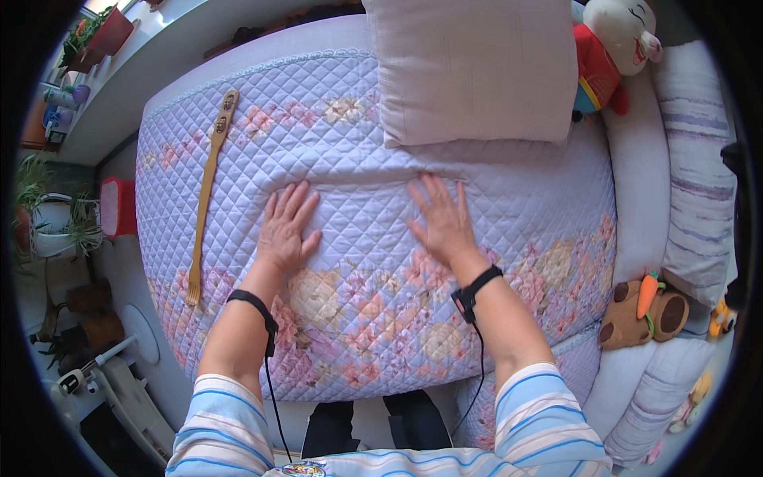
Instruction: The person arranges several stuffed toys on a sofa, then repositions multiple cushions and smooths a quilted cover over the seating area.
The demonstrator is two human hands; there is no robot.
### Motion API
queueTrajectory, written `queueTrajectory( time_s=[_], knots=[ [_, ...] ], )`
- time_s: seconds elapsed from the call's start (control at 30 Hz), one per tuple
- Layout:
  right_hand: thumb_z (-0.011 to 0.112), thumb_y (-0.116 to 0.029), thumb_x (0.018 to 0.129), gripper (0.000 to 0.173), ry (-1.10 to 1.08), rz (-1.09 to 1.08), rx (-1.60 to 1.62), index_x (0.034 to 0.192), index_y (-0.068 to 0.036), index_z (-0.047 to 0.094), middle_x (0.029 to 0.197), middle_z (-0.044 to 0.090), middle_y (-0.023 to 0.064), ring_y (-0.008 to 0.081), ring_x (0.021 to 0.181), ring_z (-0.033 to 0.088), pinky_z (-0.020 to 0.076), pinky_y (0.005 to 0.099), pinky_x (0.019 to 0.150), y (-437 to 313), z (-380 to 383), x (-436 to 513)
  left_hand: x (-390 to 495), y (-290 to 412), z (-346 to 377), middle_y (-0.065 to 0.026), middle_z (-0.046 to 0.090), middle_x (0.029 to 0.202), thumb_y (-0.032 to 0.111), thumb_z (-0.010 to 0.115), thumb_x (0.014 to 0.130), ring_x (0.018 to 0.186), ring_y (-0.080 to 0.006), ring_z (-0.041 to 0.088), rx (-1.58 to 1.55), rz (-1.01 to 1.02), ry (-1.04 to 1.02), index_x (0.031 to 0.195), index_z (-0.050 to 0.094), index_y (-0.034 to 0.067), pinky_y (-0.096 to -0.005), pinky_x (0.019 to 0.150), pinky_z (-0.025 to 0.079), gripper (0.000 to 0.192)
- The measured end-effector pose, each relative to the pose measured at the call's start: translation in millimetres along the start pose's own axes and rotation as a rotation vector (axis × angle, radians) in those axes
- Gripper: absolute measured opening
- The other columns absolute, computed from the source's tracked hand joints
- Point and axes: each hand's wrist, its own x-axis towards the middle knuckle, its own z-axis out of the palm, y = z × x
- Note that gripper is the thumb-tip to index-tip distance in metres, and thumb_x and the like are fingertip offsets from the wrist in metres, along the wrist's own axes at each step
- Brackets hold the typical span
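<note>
A quilted lavender bedspread [357,232] with printed flowers covers the bed in front of me. My left hand [286,223] lies palm down on it, fingers spread, left of the middle. To the right, my right hand [442,220] also rests flat with its fingers apart. A raised fold of the quilt runs sideways just beyond both sets of fingertips. Left of my left hand lies a wooden back scratcher [207,191], its clawed end towards me. Beyond my right hand is a pale square cushion [474,71].
A plush toy [617,42] in red sits at the far right corner. Striped pillows [697,179] and a brown plush with a carrot [632,316] line the right side. On the left are a red stool [118,206], potted plants [56,220] and a windowsill [143,53].
</note>
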Motion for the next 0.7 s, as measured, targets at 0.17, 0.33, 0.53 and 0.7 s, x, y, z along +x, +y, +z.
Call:
queueTrajectory(
  time_s=[0.17, 0.33, 0.53, 0.7],
  knots=[
    [0.066, -0.023, 0.088, 0.054, 0.141, -0.023, 0.102, 0.14, -0.013, 0.054, 0.151, 0.044, 0.0134, 0.0303, 0.141, 0.04, 0.0271, 0.0537, 0.118, -9, -11, 31, 25, -15, -2, -0.0078, 0.036, 0.159, 0.037, 0.065, 0.081, 0.148, -0.0303, 0.03, -0.032, -0.041, 0.092, 0.148, 0.046, 0.017, -0.0517, 0.122, 0.018, 0.073],
    [0.064, -0.002, 0.082, 0.042, 0.234, -0.275, 0.312, 0.124, -0.009, 0.062, 0.142, 0.053, 0.0122, 0.0326, 0.112, 0.063, 0.0539, 0.0421, 0.094, -31, -32, 101, 21, -21, 7, -0.0067, 0.038, 0.158, 0.033, 0.066, 0.077, 0.147, -0.0295, 0.032, -0.097, -0.045, 0.129, 0.147, 0.048, 0.02, -0.0513, 0.122, 0.02, 0.074],
    [0.051, 0.003, 0.084, 0.063, 0.171, 0.086, 0.152, 0.146, -0.005, 0.04, 0.15, 0.04, 0.0235, 0.045, 0.106, 0.064, 0.054, 0.047, 0.089, -55, -7, 287, 18, -35, 29, -0.0072, 0.04, 0.156, 0.03, 0.065, 0.071, 0.147, -0.0302, 0.033, -0.2, -0.032, 0.167, 0.144, 0.05, 0.02, -0.0516, 0.121, 0.02, 0.075],
    [0.048, -0.002, 0.089, 0.067, 0.13, 0.276, 0.081, 0.153, -0.005, 0.029, 0.15, 0.038, 0.0259, 0.0464, 0.105, 0.064, 0.0533, 0.0485, 0.091, -26, -1, 329, 14, -40, 37, -0.0009, 0.039, 0.157, 0.035, 0.065, 0.072, 0.147, -0.0232, 0.032, -0.233, -0.047, 0.151, 0.145, 0.051, 0.026, -0.0461, 0.122, 0.018, 0.074]
  ],
)
